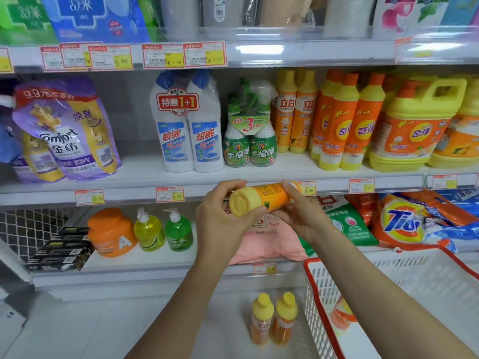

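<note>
left grip [222, 222] and right grip [302, 216] both curl round one orange bottle [272, 196] held sideways; two similar bottles [261, 323] stand below.

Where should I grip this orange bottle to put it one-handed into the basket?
Probably the orange middle of the bottle, with the right hand, which holds that part from the right side. The bottle lies on its side, yellow end toward the left hand, and its round body looks slim enough for fingers to wrap. The basket sits lower right, on that hand's side.
</note>
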A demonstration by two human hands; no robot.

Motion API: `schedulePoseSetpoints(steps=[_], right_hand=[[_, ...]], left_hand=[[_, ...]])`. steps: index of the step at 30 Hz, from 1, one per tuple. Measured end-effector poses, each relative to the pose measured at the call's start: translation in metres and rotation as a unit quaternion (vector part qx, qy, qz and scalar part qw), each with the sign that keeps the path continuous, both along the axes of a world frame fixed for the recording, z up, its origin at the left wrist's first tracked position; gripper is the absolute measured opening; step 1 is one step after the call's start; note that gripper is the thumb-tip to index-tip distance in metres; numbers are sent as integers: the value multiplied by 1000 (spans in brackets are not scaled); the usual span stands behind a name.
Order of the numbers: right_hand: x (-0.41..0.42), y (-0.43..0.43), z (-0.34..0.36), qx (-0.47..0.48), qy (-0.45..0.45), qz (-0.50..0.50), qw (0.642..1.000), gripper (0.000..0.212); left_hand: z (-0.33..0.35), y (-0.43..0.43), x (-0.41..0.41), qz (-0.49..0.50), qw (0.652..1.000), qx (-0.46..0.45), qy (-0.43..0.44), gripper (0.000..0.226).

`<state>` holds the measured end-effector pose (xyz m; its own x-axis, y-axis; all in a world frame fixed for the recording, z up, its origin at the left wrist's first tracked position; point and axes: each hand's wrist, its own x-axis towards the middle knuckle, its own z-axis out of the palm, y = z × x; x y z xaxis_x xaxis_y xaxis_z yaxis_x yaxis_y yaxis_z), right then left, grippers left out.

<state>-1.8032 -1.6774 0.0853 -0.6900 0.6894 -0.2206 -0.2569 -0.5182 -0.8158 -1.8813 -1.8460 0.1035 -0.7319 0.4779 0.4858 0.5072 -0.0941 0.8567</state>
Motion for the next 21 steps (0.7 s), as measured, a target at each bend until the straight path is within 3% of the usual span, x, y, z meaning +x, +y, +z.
schedulePoseSetpoints(steps=[3,6,10,15,17,21], right_hand=[[1,1,-4,-28,4,11,1000,34],[2,2,-5,16,16,-38,999,50],[8,-6,3,220,15,-80,972,84],[7,-23,8,435,-37,-39,899,91],[8,-25,11,452,-61,-2,890,82],[11,-17,27,460,-102,3,882,40]], left_hand=[[0,-4,-4,-23,999,-36,8,52],[-6,-9,-18,-83,994,-63,-35,42],[-26,-6,-22,-87,985,-149,2,46],[-51,2,-19,-66,968,-227,77,65],[-59,2,-21,-82,964,-243,73,58],[-76,-1,-26,-110,963,-244,35,56]])
